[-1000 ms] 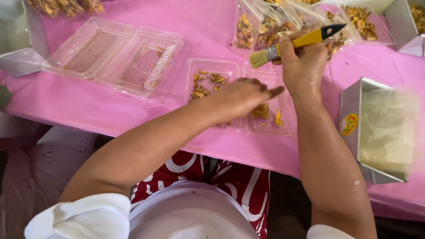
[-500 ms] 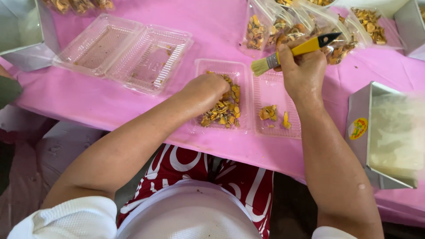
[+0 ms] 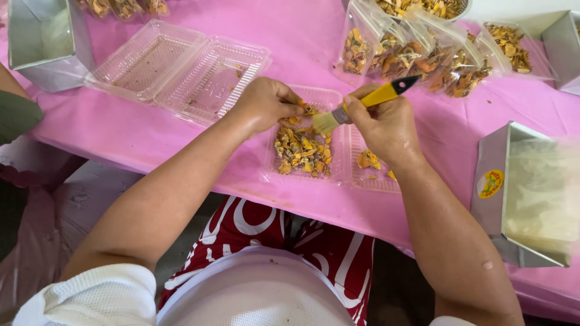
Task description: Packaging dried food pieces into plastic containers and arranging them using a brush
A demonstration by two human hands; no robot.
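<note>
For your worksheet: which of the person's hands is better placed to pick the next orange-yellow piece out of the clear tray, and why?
Left, probably. The left hand pinches only a small piece right above the heap in the clear tray, while the right hand is wrapped around the yellow-handled brush.

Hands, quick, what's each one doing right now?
Left hand: closed on a small orange piece.
Right hand: closed on the yellow-handled brush.

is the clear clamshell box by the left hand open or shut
Open. The empty clamshell box lies spread flat, both halves facing up side by side on the pink tablecloth, beyond the left hand.
</note>
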